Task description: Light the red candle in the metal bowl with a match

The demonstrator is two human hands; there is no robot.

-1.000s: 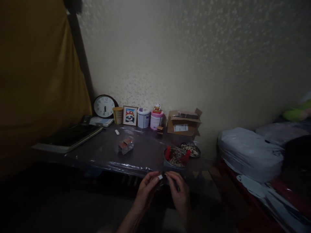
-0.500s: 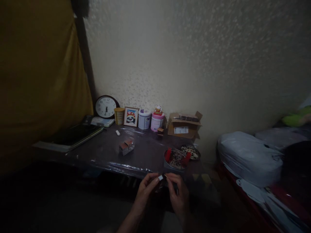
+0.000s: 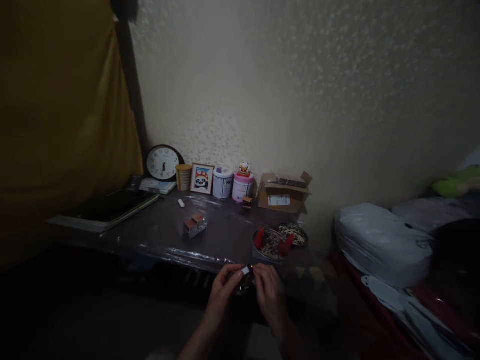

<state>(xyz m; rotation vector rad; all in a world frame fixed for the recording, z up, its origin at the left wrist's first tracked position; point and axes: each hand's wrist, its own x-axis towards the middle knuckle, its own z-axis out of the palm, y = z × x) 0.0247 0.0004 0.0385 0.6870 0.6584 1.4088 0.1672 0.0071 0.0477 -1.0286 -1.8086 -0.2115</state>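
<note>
My left hand (image 3: 222, 290) is closed, pinching a small white rectangular piece (image 3: 245, 270) between thumb and fingertips. Close by on the right, my right hand (image 3: 269, 290) has its fingertips drawn together beside the dark end of that piece; a tiny orange-tipped bit shows there, too small to name. Just beyond the hands stands a round container (image 3: 272, 245) of small dark-and-pale bits, with red pieces at its rim. Behind it is a dish (image 3: 294, 234) of short pale sticks. A stack of small brown-topped boxes (image 3: 195, 225) in clear wrap lies further left.
Along the wall stand a clock (image 3: 164, 163), a yellow tub (image 3: 183, 178), a framed panda picture (image 3: 202, 179), two lidded tins and a cardboard box (image 3: 283, 195). A flat dark panel (image 3: 112, 210) lies at the table's left. Bags (image 3: 378, 240) are piled on the right.
My right hand has turned and its fingers have closed in toward the white piece. My left hand has shifted slightly up and left in the view.
</note>
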